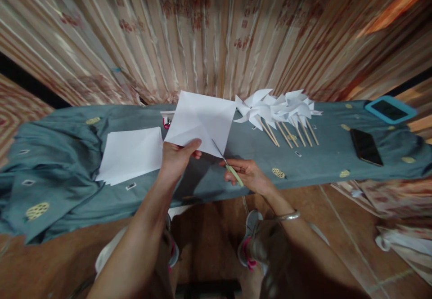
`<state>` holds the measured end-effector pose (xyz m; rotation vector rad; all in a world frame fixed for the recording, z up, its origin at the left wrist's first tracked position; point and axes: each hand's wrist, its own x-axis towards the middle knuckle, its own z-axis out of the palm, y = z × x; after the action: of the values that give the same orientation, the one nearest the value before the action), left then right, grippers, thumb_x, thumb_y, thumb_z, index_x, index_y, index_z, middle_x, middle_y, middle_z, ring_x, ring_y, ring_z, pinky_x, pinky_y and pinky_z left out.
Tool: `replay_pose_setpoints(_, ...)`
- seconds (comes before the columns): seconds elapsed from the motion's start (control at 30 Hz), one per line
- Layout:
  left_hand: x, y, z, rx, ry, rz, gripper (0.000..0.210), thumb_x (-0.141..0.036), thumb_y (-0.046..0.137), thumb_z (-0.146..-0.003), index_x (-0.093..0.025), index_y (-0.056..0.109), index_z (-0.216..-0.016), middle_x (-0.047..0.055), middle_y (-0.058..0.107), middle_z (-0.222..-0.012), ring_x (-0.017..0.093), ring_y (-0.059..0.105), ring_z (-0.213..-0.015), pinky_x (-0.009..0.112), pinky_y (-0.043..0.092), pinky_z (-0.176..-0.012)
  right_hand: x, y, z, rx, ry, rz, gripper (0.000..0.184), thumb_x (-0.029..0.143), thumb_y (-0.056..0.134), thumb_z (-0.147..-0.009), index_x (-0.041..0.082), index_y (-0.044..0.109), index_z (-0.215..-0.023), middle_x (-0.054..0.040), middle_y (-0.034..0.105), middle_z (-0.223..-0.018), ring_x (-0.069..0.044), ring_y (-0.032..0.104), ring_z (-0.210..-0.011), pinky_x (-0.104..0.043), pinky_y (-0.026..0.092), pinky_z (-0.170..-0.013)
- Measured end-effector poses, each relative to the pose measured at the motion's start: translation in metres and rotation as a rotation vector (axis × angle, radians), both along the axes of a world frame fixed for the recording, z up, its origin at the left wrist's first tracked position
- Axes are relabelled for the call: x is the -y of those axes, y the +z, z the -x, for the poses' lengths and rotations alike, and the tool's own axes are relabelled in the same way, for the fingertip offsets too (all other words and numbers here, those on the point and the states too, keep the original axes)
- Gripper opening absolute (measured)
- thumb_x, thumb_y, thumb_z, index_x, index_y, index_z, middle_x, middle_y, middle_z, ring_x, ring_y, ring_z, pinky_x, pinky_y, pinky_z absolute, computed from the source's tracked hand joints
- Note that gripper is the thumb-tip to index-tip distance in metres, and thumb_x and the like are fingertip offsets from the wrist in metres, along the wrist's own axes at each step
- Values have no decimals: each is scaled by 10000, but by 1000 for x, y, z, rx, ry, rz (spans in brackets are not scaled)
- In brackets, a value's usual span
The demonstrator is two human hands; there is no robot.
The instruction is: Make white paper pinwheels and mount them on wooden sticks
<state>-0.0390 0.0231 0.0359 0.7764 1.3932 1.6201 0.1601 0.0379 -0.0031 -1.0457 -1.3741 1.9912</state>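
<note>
A square sheet of white paper (205, 114) with faint diagonal creases is held above the cloth by my left hand (180, 154), thumb on top near its lower edge. Light-green-handled scissors (235, 176) are in my right hand (248, 173). One scissor blade lies over the paper at its lower right corner, pointing in along the crease. To the left rests a stack of white paper sheets (131, 155). Several white paper pinwheels (258, 105) on wooden sticks lie close together to the right of the held sheet.
A grey-green cloth (324, 164) with yellow patterns covers the long narrow table. Behind the paper sits a small red-and-white item (166, 122), partly hidden. A dark phone (366, 147) and a blue-framed device (390, 109) lie at the right. A patterned curtain (209, 33) hangs behind.
</note>
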Motion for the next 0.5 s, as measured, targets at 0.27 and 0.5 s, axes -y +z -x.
replay_pose_setpoints(0.27,0,-1,-2,-16,-20,20,204,-243,769,-536,-118,633,-625,-20,611,-521,82,516,-378,197,464,-386,1,3,0,22,2,-21,532,412,877,-538,154,715,-974,46,635,-619,-49,503,-501,-187,440,-480)
replay_pose_setpoints(0.5,1,-1,-3,-5,-49,16,200,-236,772,-542,-127,633,-636,-22,604,-511,83,512,-377,196,458,-383,0,4,1,14,-4,-61,495,425,875,-540,154,722,-924,47,622,-598,-49,482,-479,-197,425,-466)
